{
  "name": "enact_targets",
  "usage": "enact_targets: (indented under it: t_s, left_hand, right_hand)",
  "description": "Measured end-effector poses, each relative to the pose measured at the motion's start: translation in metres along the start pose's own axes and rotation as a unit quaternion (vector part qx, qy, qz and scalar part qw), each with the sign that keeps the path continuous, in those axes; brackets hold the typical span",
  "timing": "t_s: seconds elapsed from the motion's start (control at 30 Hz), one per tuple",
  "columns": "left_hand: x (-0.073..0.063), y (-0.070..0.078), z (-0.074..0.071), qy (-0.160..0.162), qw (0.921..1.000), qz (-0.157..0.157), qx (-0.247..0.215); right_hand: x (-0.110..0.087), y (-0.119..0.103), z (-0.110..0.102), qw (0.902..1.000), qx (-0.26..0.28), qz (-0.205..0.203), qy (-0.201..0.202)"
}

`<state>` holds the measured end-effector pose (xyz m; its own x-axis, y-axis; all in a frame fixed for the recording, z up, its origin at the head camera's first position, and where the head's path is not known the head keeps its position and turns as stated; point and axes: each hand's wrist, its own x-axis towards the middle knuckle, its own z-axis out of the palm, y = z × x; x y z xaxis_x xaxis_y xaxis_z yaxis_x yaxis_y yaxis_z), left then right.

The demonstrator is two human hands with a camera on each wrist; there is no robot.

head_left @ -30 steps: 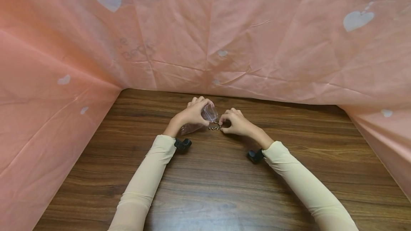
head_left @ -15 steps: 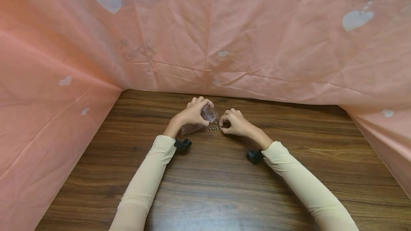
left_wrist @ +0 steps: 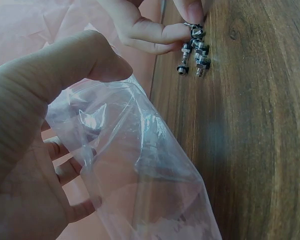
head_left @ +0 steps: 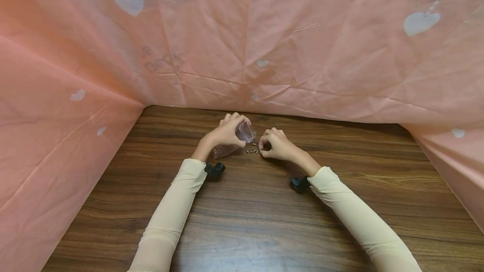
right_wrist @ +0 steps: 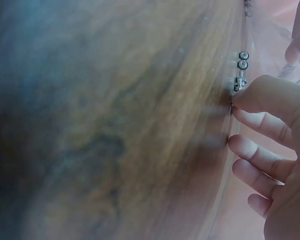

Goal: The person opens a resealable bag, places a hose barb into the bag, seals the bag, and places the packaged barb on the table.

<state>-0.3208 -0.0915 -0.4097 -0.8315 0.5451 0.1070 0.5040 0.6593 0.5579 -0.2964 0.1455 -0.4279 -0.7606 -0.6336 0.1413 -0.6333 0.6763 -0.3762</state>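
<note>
My left hand point(head_left: 226, 132) grips a clear plastic zip bag point(left_wrist: 145, 150), its thumb and fingers spread around the gaping mouth. Some small parts, too small to make out, show in the bag's lower corner point(head_left: 216, 153). Right of the mouth, several small metal fittings point(left_wrist: 200, 54) with dark rings lie in a short row on the table, with another fitting point(left_wrist: 183, 59) beside them. My right hand point(head_left: 279, 145) has its thumb and index finger pinched at the near end of these fittings. Its other fingers are loosely bent in the right wrist view.
A brown wood-grain table point(head_left: 249, 213) lies under both arms. Pink cloth point(head_left: 287, 45) with white hearts hangs behind it and along both sides. Black camera mounts point(head_left: 215, 170) sit on both wrists, just above the tabletop.
The left hand and the bag have shifted very slightly to the left, away from the fittings. The right hand has hardly moved.
</note>
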Motion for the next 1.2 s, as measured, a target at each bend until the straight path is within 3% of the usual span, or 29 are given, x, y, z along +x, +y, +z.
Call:
enact_targets:
  t_s: [0.63,1.2]
  left_hand:
    - [0.001,-0.001,-0.001,0.001,1.0,-0.001,-0.002]
    - [-0.001,-0.002,0.0,0.007,1.0,-0.004,0.0]
  right_hand:
    - [0.001,0.002,0.001,0.9999,-0.004,0.009,0.013]
    - [0.003,-0.003,-0.009,0.9937,0.03,0.007,0.108]
